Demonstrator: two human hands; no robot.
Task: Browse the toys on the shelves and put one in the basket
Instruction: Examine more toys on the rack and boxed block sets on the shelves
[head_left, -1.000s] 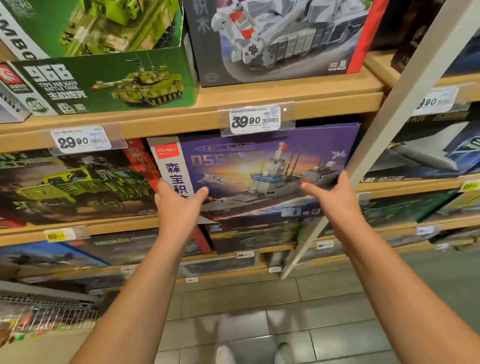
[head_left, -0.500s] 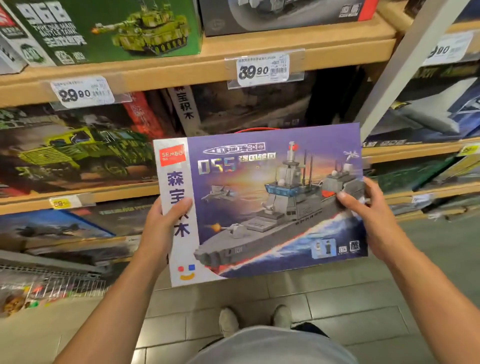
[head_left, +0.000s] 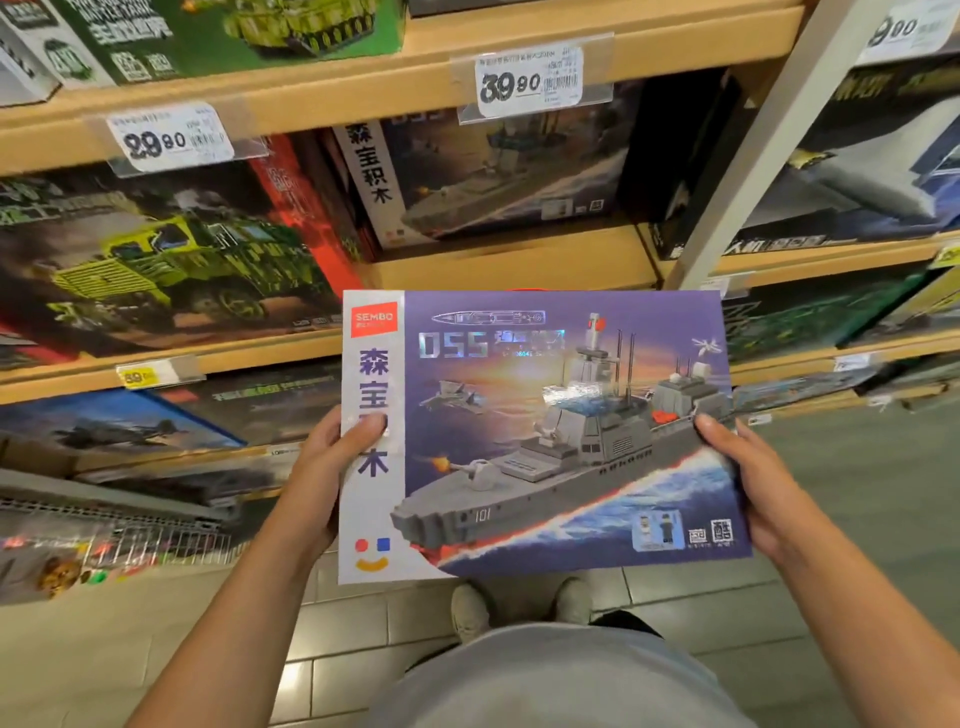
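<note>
A flat purple warship toy box (head_left: 540, 431) with a white strip down its left side is held face up in front of me, clear of the shelves. My left hand (head_left: 327, 467) grips its left edge, thumb on the white strip. My right hand (head_left: 748, 478) grips the right edge, thumb on the picture. A wire basket (head_left: 119, 535) with small colourful items shows at the lower left, partly blurred.
Wooden shelves (head_left: 498, 270) hold more toy boxes: a matching warship box (head_left: 493, 171) behind the gap, a green truck box (head_left: 156, 260) to the left, a green tank box (head_left: 234, 36) above. A white upright post (head_left: 753, 156) crosses at the right. Tiled floor and my shoes (head_left: 519, 608) lie below.
Both hands took the warship box off the shelf and drew it down and toward me. The view has tilted lower, showing the gap and another copy behind.
</note>
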